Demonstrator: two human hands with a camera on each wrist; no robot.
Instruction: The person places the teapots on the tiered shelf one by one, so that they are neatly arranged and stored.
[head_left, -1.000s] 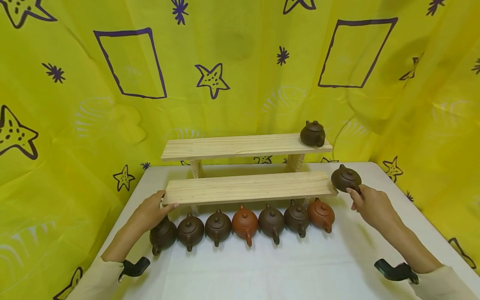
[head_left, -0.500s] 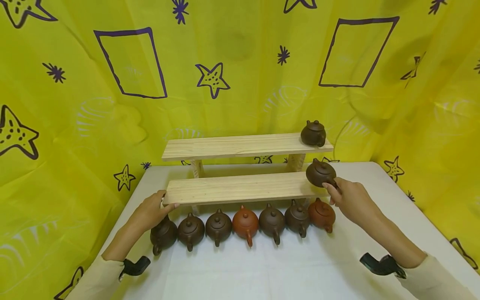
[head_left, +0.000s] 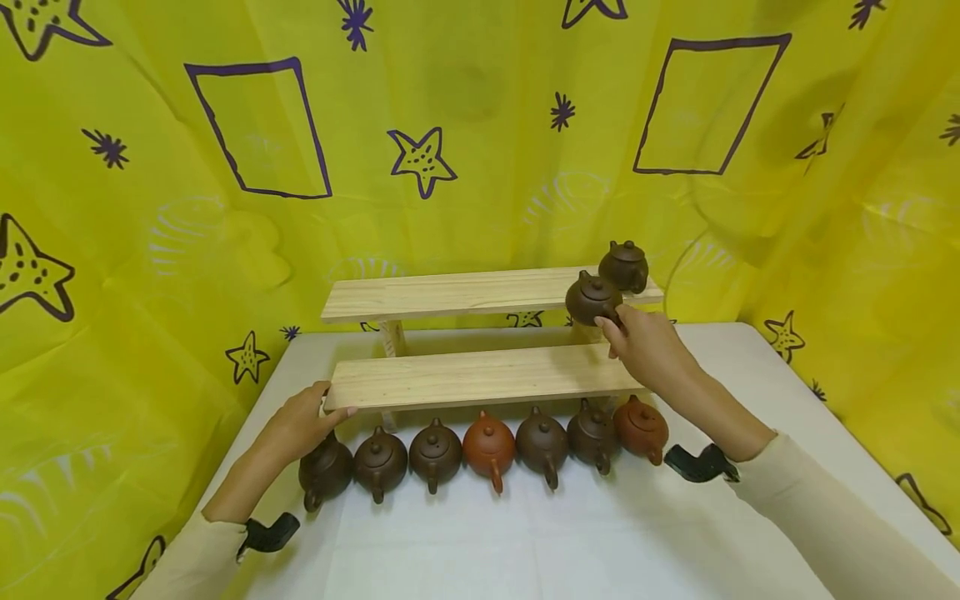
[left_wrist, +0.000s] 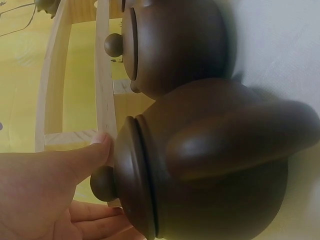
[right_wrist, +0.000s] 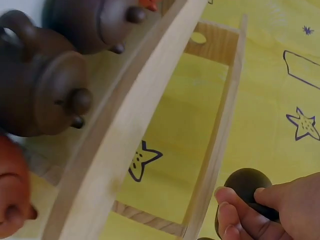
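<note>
My right hand (head_left: 651, 343) pinches the handle of a dark brown teapot (head_left: 589, 303), lid on and spout pointing away. The pot overlaps the front edge of the upper wooden shelf (head_left: 457, 292), just left of another dark brown teapot (head_left: 621, 268) that stands on that shelf. In the right wrist view, thumb and fingers close round the held teapot's handle, and much of the pot is hidden. My left hand (head_left: 296, 423) grips the left end of the lower wooden shelf (head_left: 480, 377), thumb on its front edge, directly above the leftmost teapot (head_left: 327, 471).
Along the front of the stand, several teapots line the white tabletop (head_left: 450, 542). Most are dark brown; an orange-red teapot (head_left: 489, 442) sits mid-row and a reddish teapot (head_left: 642, 427) at the right end. A yellow patterned curtain (head_left: 480, 100) surrounds the table.
My right hand has carried the teapot from right of the lower shelf leftward and up to the upper shelf's front edge. My left hand has stayed on the lower shelf.
</note>
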